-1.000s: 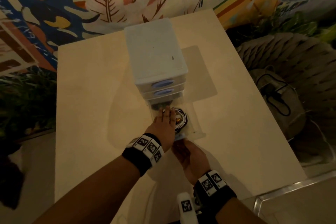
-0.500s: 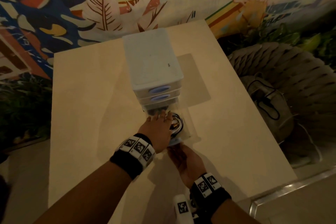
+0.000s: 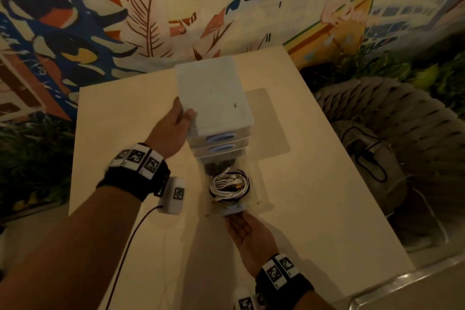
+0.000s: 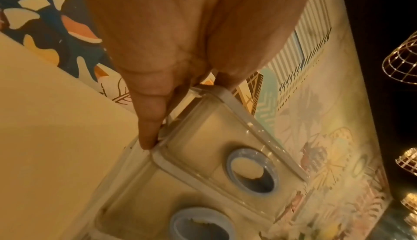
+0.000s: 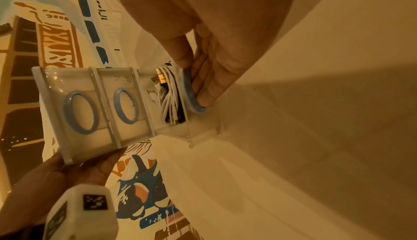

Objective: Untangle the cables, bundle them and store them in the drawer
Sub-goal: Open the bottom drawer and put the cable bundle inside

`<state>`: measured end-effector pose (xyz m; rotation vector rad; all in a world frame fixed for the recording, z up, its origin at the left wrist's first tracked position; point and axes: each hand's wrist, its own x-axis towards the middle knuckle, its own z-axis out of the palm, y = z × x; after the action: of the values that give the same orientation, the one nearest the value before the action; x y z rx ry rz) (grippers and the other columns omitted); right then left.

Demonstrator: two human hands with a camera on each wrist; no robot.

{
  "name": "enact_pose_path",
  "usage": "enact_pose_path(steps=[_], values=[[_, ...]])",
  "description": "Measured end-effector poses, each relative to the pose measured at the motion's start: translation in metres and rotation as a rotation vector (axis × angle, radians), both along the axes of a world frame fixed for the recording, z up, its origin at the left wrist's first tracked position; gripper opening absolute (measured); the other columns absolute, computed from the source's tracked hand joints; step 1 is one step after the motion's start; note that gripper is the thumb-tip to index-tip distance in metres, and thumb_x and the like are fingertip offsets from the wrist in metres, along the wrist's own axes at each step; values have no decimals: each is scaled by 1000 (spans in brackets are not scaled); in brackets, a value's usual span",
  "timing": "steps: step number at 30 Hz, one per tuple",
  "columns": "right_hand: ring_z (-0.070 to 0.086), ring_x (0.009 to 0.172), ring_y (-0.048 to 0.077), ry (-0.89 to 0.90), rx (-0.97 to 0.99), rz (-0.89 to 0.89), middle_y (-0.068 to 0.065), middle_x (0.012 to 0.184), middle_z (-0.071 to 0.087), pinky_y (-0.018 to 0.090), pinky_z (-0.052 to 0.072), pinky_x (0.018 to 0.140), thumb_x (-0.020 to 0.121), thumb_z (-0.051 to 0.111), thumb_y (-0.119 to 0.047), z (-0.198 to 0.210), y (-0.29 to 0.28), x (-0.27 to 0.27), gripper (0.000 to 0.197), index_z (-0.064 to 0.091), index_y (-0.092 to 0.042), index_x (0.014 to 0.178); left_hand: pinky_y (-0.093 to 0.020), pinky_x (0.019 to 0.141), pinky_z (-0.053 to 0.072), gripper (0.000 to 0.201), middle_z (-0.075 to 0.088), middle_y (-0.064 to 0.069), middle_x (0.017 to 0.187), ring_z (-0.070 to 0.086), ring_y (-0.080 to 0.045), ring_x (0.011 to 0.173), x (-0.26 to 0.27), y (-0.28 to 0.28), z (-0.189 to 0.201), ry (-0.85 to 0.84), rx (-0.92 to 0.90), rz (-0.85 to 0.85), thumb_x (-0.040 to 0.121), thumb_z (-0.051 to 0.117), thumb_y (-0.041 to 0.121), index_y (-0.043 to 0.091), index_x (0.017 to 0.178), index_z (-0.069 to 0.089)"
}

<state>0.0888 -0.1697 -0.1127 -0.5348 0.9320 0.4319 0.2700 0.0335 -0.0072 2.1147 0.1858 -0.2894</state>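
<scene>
A white three-drawer unit stands mid-table. Its clear bottom drawer is pulled out toward me. Inside lies a coiled bundle of white and black cables. My left hand grips the unit's top left edge, thumb on the lid, fingers down the side. My right hand is palm up at the drawer front and pinches its blue ring handle. The two upper drawers are closed.
The pale table ends close on the right, where a wicker chair holds a grey bag with a black cord. Plants stand at the left, and a painted wall rises behind the table.
My left hand has come up off the cables in the drawer and moved to the unit's top left edge. The right hand stays at the drawer handle.
</scene>
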Motion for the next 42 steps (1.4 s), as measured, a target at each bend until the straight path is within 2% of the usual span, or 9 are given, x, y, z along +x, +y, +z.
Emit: enact_pose_path(steps=[2, 6, 17, 23, 27, 29, 32, 38, 42], values=[[69, 99, 33, 5, 12, 4, 21, 105, 74, 36, 60, 78, 103, 50, -13, -1, 2, 7, 25, 66, 1, 116, -48, 102, 50, 57, 51, 11, 145, 56, -19, 123, -2, -4, -7, -31, -108, -1, 98, 43, 59, 51, 151, 25], [69, 103, 33, -5, 20, 8, 23, 114, 71, 36, 60, 79, 103, 50, -13, -4, 6, 22, 28, 63, 2, 123, -28, 76, 53, 49, 54, 18, 129, 57, 0, 102, -6, -12, 2, -26, -236, 37, 108, 40, 34, 44, 153, 25], [67, 97, 33, -26, 35, -49, 24, 111, 70, 36, 62, 78, 101, 50, -8, -5, 20, 61, 32, 59, 6, 128, -26, 75, 57, 40, 52, 36, 124, 55, 8, 106, -7, -10, 3, -44, -247, 0, 107, 40, 36, 63, 134, 27], [69, 98, 33, -50, -32, 1, 20, 104, 74, 38, 58, 81, 102, 51, -12, -7, 24, 60, 26, 66, 1, 119, -25, 71, 58, 46, 54, 22, 131, 56, 5, 105, -6, -10, 3, -72, -169, 4, 107, 41, 38, 57, 145, 24], [72, 83, 31, -88, -373, 535, 15, 90, 75, 42, 59, 78, 101, 56, -25, 9, 6, 56, 28, 71, -3, 92, -27, 70, 59, 45, 55, 25, 126, 57, 4, 105, -7, -10, 3, -84, -155, 20, 107, 41, 38, 54, 145, 25], [72, 80, 18, -414, -833, 781, 0, 82, 75, 39, 60, 82, 97, 61, -32, 15, -7, 53, 24, 73, -18, 82, -41, 78, 61, 43, 57, 21, 127, 60, -5, 107, -6, -10, 1, -81, -150, 27, 106, 41, 40, 58, 142, 27], [58, 93, -5, -988, -1350, 795, -22, 100, 67, 7, 44, 86, 91, 61, -29, 34, -15, 66, 13, 69, -31, 101, -43, 79, 61, 43, 56, 16, 130, 61, -14, 110, -6, -10, 1, -78, -141, 29, 106, 41, 41, 58, 142, 27], [45, 135, 26, -1268, -1547, 1183, 7, 143, 53, 35, 36, 117, 90, 60, -21, 11, -9, 112, 53, 53, -12, 141, -46, 83, 60, 44, 54, 13, 136, 59, -20, 115, -6, -9, -1, -83, -120, 24, 106, 41, 42, 55, 146, 27], [39, 141, 30, -1311, -1642, 1204, 11, 151, 44, 35, 25, 122, 93, 54, -26, -5, -8, 108, 61, 40, -8, 150, -52, 91, 57, 46, 55, 14, 138, 59, -20, 117, -7, -8, -3, -95, -104, 7, 103, 41, 50, 56, 146, 27]])
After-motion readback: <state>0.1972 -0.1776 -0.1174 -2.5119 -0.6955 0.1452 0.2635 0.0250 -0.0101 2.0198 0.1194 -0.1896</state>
